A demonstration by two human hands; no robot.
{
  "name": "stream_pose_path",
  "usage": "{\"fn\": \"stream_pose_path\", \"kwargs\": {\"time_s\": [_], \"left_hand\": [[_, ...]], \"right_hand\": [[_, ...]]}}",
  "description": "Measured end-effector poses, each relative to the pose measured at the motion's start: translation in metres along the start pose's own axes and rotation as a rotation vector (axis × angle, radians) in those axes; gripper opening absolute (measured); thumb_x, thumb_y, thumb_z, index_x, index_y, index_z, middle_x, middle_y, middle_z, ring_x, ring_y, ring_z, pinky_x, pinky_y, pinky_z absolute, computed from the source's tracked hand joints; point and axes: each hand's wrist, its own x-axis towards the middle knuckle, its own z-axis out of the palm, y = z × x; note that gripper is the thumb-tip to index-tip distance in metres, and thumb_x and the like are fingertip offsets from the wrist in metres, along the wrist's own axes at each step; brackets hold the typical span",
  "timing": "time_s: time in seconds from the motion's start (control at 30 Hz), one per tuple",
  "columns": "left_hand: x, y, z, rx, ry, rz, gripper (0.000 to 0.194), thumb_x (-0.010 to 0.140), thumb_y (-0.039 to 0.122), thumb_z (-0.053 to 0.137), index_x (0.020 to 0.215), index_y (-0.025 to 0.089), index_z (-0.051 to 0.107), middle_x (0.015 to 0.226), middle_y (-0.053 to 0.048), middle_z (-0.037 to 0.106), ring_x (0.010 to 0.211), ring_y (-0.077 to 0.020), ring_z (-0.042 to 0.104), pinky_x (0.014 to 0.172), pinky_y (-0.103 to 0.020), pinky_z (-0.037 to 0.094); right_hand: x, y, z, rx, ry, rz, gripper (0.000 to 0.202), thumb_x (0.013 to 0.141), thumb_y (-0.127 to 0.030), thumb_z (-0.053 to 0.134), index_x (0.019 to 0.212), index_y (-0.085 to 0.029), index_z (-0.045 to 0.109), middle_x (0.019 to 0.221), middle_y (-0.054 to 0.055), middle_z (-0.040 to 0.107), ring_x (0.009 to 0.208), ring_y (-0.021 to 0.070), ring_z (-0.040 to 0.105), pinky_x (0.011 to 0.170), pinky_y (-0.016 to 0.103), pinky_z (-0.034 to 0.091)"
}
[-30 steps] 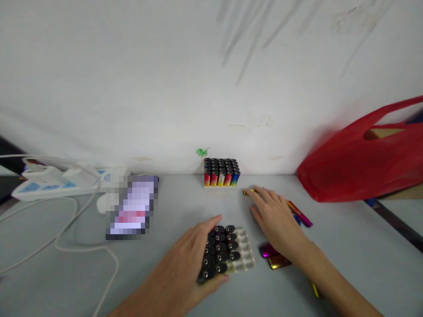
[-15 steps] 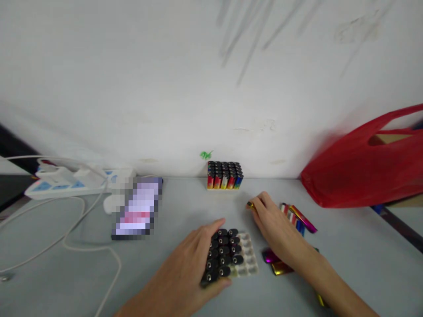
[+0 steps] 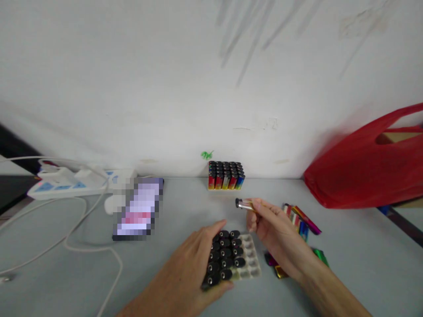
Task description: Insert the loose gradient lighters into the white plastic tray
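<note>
My left hand (image 3: 188, 259) is curled around the left side of a white tray (image 3: 254, 264). Several black-topped lighters (image 3: 226, 252) stand upright in the tray, while its right-hand slots hold none. In my right hand (image 3: 272, 224), a lighter (image 3: 245, 204) is pinched between thumb and fingers. It lies nearly level above the tray's far right corner, its dark end pointing left and a silvery part showing. Beneath and beside my right forearm lie loose shiny lighters, among them a magenta one (image 3: 307, 220) and a green one (image 3: 320, 256), partly hidden by the arm.
Against the wall stands a full block of colourful lighters (image 3: 226, 177). To the left are a phone (image 3: 139, 207) with a blurred screen, a power strip (image 3: 66, 187) and a loose white cable (image 3: 114, 255). A red bag (image 3: 360, 176) rests at the right.
My right hand has rolled over, so the lighter now points left with its silvery part in sight. My left hand keeps its place on the tray.
</note>
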Motion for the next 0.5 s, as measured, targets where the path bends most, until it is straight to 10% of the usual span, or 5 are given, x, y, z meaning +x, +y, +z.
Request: {"fn": "stream_pose_path", "kwargs": {"time_s": [0.23,0.5], "left_hand": [[0.000,-0.005,0.005,-0.009,0.016,0.025,0.109,0.087,0.022,0.093,0.169,0.039,0.025,0.165,-0.012,0.061,0.147,-0.0369,0.065,0.125,-0.060,0.054],[-0.002,-0.004,0.003,-0.010,0.037,0.050,0.109,0.085,0.023,0.095,0.168,0.040,0.026,0.163,-0.011,0.063,0.143,-0.0366,0.068,0.123,-0.057,0.056]], "right_hand": [[-0.017,0.001,-0.003,0.215,-0.158,0.200,0.051,0.087,-0.033,0.098,0.129,-0.019,0.073,0.100,0.004,0.080,0.071,0.0122,0.071,0.073,0.025,0.057],[-0.026,0.004,0.005,0.247,-0.324,0.267,0.028,0.106,-0.047,0.076,0.109,-0.020,0.073,0.067,-0.008,0.042,0.055,0.0081,0.023,0.049,0.019,0.021]]}}
